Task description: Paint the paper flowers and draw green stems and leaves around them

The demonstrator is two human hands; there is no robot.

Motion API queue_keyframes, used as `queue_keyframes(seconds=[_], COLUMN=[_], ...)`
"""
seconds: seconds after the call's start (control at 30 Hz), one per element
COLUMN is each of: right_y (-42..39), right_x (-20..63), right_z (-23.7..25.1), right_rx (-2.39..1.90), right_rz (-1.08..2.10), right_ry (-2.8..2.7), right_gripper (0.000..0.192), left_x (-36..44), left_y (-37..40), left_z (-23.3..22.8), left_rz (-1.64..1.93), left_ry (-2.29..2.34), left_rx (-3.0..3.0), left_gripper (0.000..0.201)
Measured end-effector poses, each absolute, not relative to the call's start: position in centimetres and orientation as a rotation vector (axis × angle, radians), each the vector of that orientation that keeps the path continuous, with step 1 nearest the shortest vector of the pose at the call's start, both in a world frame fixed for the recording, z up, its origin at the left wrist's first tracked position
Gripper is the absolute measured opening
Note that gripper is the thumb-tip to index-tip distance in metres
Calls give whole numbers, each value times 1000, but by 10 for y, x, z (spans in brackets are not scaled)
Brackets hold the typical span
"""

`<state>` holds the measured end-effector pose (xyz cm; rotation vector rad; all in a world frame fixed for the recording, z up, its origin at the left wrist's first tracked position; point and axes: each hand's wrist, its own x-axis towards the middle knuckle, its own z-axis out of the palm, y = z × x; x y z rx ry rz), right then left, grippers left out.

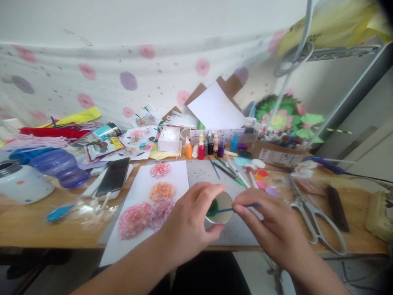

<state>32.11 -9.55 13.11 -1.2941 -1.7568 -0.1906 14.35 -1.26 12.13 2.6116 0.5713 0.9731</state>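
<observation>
My left hand [192, 221] grips a small round dish [221, 209], tilted toward me, with a blob of green paint [212, 209] inside. My right hand [268, 223] pinches a thin blue stick [236, 208] whose tip rests in the green paint. Both hands hover over a grey mat [236, 231] near the table's front edge. Just left of my left hand lies a white sheet [141, 192] with several dabbed flowers in pink, orange and red.
A row of small paint bottles [202, 148] stands behind the mat. Large scissors [313, 217] lie at the right, a black phone [114, 176] and a purple bottle [59, 166] at the left. Pens [229, 170], paper scraps and craft clutter fill the back.
</observation>
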Motion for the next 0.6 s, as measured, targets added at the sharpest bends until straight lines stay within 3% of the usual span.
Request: queue_keyframes(seconds=[0.6], right_y=[-81], right_x=[268], right_z=[148], right_rx=[-1196], right_rz=[-227], right_ry=[-1888], right_gripper=[6], left_x=[88], left_y=[-15], left_z=[121], left_rz=[1103], left_ry=[641], left_rx=[2549], left_gripper=[71])
